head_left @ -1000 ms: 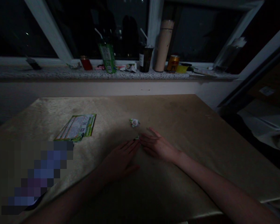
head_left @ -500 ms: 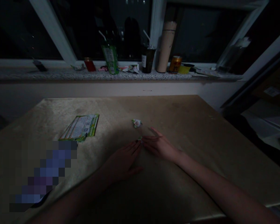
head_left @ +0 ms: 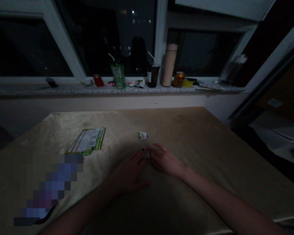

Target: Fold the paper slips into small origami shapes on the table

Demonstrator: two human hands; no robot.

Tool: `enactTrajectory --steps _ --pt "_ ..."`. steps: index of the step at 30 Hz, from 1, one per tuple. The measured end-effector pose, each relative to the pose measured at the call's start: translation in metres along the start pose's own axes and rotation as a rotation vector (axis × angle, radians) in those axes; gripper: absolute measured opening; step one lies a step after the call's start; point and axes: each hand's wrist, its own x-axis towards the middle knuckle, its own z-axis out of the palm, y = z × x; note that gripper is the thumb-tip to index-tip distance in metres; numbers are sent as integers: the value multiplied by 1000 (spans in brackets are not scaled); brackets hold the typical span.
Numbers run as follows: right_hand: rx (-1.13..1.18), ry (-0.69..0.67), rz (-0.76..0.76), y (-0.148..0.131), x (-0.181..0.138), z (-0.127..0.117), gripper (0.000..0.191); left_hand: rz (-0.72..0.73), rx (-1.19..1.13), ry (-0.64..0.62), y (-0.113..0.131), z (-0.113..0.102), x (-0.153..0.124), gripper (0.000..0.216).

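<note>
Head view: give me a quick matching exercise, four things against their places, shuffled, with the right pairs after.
Things
1. Tall beige flask
2. Small folded green-and-white wrapper
3. Green-edged printed sheets
4. Small pale piece

Places
A. On the table, well to the left of both hands
B. At the fingertips, between the left hand and the right hand
C. On the speckled windowsill
D. On the table, just beyond the fingertips

Pairs: 1-C, 2-D, 3-A, 4-B
</note>
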Motion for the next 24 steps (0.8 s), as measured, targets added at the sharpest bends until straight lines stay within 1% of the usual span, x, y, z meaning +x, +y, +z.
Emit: enactTrajectory --steps 3,5,9,11,14,16,18,21,24 --pt "-97 -27 -45 -3 4 2 19 -6 -11 -20 4 -2 4 89" --pt "-126 -28 -49 -5 5 3 17 7 -32 -18 4 -2 4 88" --pt "-46 -1 -31 -5 5 2 16 32 -136 24 -3 0 1 85" --pt "28 17 41 -3 5 2 15 -9 -218 87 -8 0 1 73" --pt "175 71 241 0 8 5 12 -110 -311 213 -13 2 7 51" --pt "249 125 349 2 11 10 16 -172 -374 291 -14 4 13 46" --pt "288 172 401 3 12 14 17 -218 -443 336 -13 6 18 45" --pt "317 195 437 2 13 18 17 -268 -511 353 -13 8 21 42" --pt "297 197 479 1 13 17 29 -315 -556 368 -15 10 20 41"
